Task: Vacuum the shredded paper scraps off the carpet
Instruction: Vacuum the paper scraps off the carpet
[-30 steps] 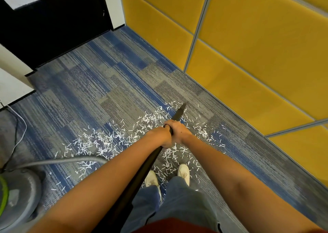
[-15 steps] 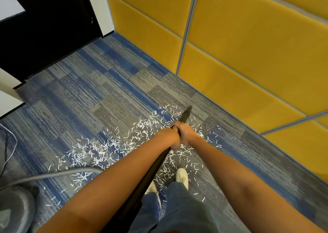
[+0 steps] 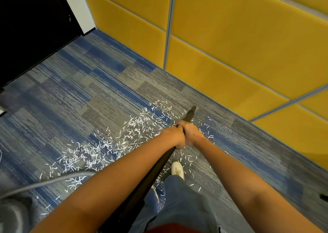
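Observation:
White shredded paper scraps (image 3: 99, 151) lie scattered in a band across the blue-grey carpet (image 3: 85, 94), from lower left up to the middle. I hold a black vacuum wand (image 3: 156, 172) out in front of me; its nozzle tip (image 3: 191, 112) points at the carpet near the far end of the scraps. My left hand (image 3: 174, 135) and my right hand (image 3: 192, 132) both grip the wand side by side, fingers curled round it. Scraps also lie around my white shoe (image 3: 177, 168).
A yellow panelled wall (image 3: 239, 46) runs along the right, close to the nozzle. A grey hose (image 3: 44, 180) curves left to the vacuum body (image 3: 12, 215) at the lower left corner. A dark doorway (image 3: 32, 28) stands at the upper left.
The view has swung right and the nozzle has pushed forward toward the wall, with both hands keeping their grip. The vacuum body has slid mostly out of view at the left.

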Demonstrator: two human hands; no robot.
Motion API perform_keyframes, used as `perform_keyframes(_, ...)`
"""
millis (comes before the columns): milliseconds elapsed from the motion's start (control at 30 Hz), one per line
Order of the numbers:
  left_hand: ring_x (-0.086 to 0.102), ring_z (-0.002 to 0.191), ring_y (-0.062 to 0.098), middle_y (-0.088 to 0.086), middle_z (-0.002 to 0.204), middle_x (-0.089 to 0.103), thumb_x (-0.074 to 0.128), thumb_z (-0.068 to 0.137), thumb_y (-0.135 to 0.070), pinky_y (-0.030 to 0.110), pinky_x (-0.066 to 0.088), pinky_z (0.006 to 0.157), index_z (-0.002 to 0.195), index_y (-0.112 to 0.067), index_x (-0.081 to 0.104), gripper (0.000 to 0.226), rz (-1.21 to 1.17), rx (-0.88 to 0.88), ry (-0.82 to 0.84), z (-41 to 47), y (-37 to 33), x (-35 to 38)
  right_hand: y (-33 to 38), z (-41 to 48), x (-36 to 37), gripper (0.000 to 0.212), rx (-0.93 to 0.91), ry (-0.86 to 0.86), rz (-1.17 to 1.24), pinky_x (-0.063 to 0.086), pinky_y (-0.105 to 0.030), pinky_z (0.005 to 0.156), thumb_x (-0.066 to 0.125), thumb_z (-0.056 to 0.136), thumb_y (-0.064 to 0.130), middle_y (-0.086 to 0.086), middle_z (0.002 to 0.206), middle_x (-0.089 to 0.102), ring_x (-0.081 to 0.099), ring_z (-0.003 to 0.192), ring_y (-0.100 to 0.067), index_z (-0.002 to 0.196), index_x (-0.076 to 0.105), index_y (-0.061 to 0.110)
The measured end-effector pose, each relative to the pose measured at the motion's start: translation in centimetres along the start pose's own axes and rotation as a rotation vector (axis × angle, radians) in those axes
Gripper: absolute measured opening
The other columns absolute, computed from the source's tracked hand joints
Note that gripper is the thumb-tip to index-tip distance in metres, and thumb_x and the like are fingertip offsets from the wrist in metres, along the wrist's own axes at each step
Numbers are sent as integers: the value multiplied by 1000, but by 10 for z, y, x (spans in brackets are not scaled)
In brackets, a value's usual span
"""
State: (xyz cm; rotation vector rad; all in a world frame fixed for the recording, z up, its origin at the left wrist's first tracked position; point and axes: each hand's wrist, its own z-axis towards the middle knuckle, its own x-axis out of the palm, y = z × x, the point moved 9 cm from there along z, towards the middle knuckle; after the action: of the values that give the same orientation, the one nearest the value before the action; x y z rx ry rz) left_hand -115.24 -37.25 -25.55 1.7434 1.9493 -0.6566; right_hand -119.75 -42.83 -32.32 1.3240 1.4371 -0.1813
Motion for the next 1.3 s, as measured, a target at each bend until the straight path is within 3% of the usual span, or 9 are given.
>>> perform_keyframes(133,52,118,30,14,130,45,52,92,-13,38,46,91,151,-11,0,79,39,64,35,-1,-25,10,-29,-21,4,35,82,-1,-11,49,-43,87,65,73,7,-7,107,62,60,97,-27,107,59,14)
perform_keyframes(333,52,117,30,15,130,46,52,92,-13,39,45,94,151,-13,-7,83,120,101,66,-4,-49,24,-47,-48,6,40,132,-49,18,47,-42,89,67,72,8,-10,111,60,58,99,-28,112,59,9)
perform_keyframes(533,52,118,30,15,132,44,54,90,-9,37,46,92,151,-9,-1,81,160,169,45,-21,-66,34,-58,-75,15,48,178,-87,49,47,-40,89,68,72,9,-9,116,60,58,103,-29,119,57,12)
perform_keyframes(667,50,120,29,15,135,42,53,91,-9,35,45,93,151,-9,1,79,180,191,22,-33,-79,46,-63,-99,20,36,211,-128,88,48,-42,84,67,72,10,-10,107,61,59,98,-31,107,60,8)
perform_keyframes(933,54,116,29,14,131,46,52,92,-11,37,47,91,151,-11,1,77,221,243,33,-47,-111,71,-84,-145,30,34,273,-158,107,47,-36,81,69,72,7,-10,105,62,60,94,-29,105,60,9)
perform_keyframes(1000,56,113,29,14,124,50,52,91,-9,36,48,87,150,-9,3,77,222,239,36,-49,-114,75,-87,-150,32,31,285,-168,125,49,-38,83,67,72,7,-8,104,62,60,93,-27,102,61,11)
perform_keyframes(1100,58,108,28,11,91,50,52,90,-10,34,49,82,149,-9,4,76,209,217,34,-52,-113,80,-81,-149,35,28,267,-141,132,48,-37,86,66,74,7,-8,104,62,59,94,-26,102,61,12)
perform_keyframes(1133,58,107,28,10,89,48,52,91,-11,34,49,81,149,-9,5,75,194,205,35,-53,-111,83,-77,-150,36,27,250,-127,131,48,-37,86,65,76,7,-8,104,62,59,94,-27,102,61,11)
perform_keyframes(1300,56,112,28,12,127,50,50,93,-17,35,48,85,150,-12,6,72,110,112,15,-62,-100,93,-58,-145,42,33,155,-51,117,46,-39,89,68,75,2,-11,108,61,57,98,-29,106,59,6)
